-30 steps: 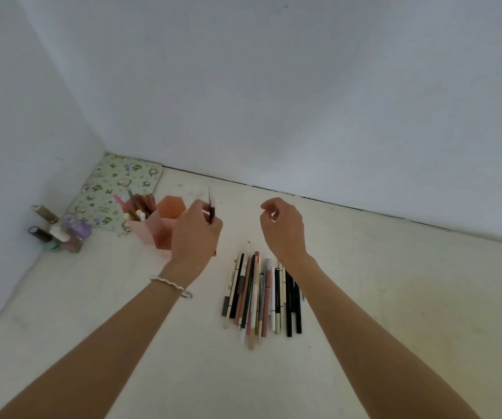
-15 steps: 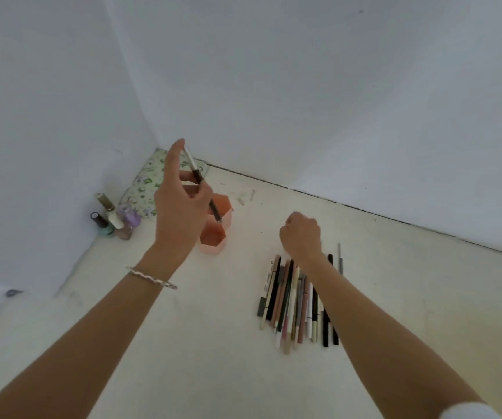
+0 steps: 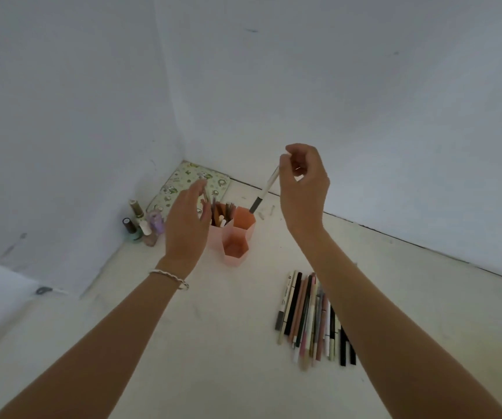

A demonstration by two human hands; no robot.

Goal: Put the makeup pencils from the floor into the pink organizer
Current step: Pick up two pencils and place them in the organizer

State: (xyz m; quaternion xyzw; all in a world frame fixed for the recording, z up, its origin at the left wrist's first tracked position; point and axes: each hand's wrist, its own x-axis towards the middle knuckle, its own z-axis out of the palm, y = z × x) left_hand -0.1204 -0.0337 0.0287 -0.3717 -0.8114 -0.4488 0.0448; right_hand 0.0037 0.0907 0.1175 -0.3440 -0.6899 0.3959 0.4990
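The pink organizer (image 3: 235, 256), with three hexagonal cups, stands on the floor near the wall corner; its left cup holds several pencils. My left hand (image 3: 187, 222) hovers at that cup with fingers stretched out, and a blurred grey pencil (image 3: 206, 195) sits just off its fingertips, above the cup. My right hand (image 3: 303, 189) is raised to the organizer's right and pinches the top of a white pencil with a dark end (image 3: 267, 189), which slants down toward the back right cup. Several more makeup pencils (image 3: 310, 316) lie in a row on the floor, partly under my right forearm.
Several nail polish bottles (image 3: 141, 226) stand against the left wall beside the organizer. A floral pouch (image 3: 180, 182) lies in the corner behind it. Two white walls close the space at left and back.
My right hand has lifted from the pencil row with a white pencil and moved toward the organizer. My left hand has lowered to the left cup and spread its fingers.
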